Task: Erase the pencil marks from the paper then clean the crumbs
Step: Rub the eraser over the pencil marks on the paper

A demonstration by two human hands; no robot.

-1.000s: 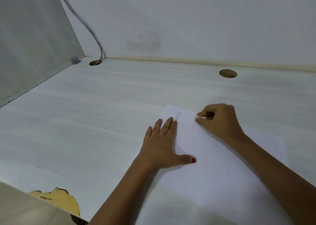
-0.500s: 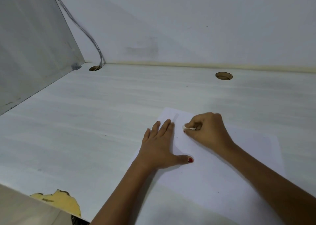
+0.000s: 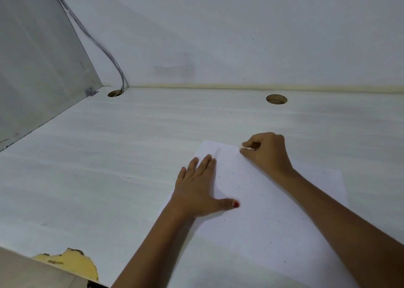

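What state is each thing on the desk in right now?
paper, flat on the desk
left hand, fingers straight, pressing the paper
right hand, pinching the eraser at the paper's far edge
eraser, gripped in the right hand
crumbs, scattered on the paper, uncleared

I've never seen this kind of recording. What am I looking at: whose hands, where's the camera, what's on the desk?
No machine: a person works bare-handed, filmed by one wide-angle camera worn on the head, looking forward and down. A white paper lies on a desk. The left hand lies flat on it, fingers straight. The right hand pinches a white eraser at the sheet's far edge. Dark specks, probably crumbs, dot the paper. A cable enters a hole at the back.
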